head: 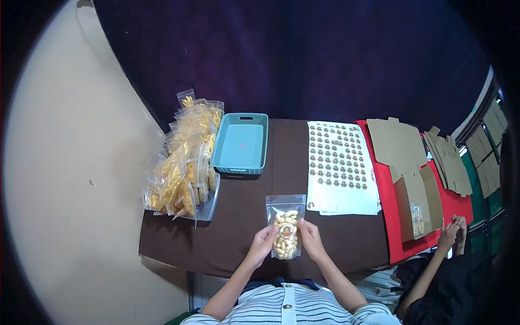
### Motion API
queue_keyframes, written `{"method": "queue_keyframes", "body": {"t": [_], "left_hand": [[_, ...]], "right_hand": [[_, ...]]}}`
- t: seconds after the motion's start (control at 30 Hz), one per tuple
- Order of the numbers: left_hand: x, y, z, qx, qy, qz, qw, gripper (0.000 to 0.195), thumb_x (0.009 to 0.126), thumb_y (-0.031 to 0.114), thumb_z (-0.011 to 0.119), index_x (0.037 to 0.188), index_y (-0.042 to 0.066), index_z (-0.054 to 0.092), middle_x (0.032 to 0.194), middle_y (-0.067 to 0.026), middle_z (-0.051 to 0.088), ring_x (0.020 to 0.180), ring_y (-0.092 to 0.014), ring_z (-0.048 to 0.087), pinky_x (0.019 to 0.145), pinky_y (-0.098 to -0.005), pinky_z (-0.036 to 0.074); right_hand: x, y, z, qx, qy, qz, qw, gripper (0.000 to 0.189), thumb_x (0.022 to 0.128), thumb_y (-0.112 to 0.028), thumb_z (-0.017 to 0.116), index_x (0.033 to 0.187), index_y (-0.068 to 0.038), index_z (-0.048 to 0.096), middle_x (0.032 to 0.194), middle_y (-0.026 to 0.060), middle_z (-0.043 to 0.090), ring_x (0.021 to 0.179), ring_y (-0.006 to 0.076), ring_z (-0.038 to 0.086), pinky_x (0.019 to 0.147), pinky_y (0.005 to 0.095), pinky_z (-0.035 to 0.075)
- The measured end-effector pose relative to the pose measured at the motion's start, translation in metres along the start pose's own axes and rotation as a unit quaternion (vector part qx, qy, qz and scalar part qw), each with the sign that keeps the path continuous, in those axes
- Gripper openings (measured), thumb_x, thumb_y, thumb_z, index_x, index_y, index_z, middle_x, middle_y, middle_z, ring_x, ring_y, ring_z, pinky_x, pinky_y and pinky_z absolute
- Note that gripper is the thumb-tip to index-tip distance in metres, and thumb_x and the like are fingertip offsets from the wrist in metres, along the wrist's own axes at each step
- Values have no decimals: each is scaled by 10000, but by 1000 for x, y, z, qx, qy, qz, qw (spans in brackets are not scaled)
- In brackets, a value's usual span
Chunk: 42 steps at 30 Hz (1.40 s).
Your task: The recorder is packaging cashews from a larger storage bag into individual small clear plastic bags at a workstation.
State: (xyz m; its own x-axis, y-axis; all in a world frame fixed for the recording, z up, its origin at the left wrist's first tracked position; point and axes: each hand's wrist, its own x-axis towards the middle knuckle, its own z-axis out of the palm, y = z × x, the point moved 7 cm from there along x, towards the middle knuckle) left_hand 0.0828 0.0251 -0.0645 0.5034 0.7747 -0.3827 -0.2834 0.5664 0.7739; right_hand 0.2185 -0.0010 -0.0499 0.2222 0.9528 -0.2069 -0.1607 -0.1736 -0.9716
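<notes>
Between my two hands is a clear zip pouch of pale curved snacks, upright, with a round sticker on its front. My left hand grips the pouch's left edge, thumb on the front. On the right edge, my right hand holds it the same way. Behind the pouch and to the right lie sheets of round stickers on the brown-covered table. An empty turquoise plastic basket stands farther back, left of the sheets.
Many filled clear snack pouches are heaped in a tray at the left. At the right, an open cardboard box holding a pouch and a stack of flat cardboard boxes rest on red cloth. Another person's hands are beside it.
</notes>
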Motion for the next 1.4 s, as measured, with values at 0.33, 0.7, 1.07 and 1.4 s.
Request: {"method": "queue_keyframes", "body": {"t": [0.33,0.7,1.07,1.4], "left_hand": [[6,-3,18,47,-44,25,998,295,899,129,548,1157,-11,514,1044,-68,593,926,-115,583,789,-265,497],[12,5,41,101,-47,43,993,320,872,153,594,1139,-11,524,1035,-67,597,916,-107,584,795,-249,489],[14,3,55,117,-28,64,991,285,856,118,612,1098,-18,547,991,-76,612,862,-99,600,729,-227,505],[16,1,62,116,-40,20,992,284,854,144,620,1084,-15,568,949,-42,616,822,-68,588,707,-207,491]], "right_hand": [[-9,-13,-11,29,-63,23,997,248,848,-147,629,1041,5,594,920,36,624,794,69,565,692,232,471],[-9,-12,-40,39,-82,30,995,248,900,-166,547,1075,7,584,947,22,616,863,72,554,756,229,455],[-9,-14,-53,-38,-64,-14,997,349,796,-138,680,1082,8,544,946,54,618,848,96,581,739,258,488],[-11,-20,-62,36,-127,31,991,348,852,-117,606,1163,18,529,1000,38,613,886,85,565,785,240,466]]}}
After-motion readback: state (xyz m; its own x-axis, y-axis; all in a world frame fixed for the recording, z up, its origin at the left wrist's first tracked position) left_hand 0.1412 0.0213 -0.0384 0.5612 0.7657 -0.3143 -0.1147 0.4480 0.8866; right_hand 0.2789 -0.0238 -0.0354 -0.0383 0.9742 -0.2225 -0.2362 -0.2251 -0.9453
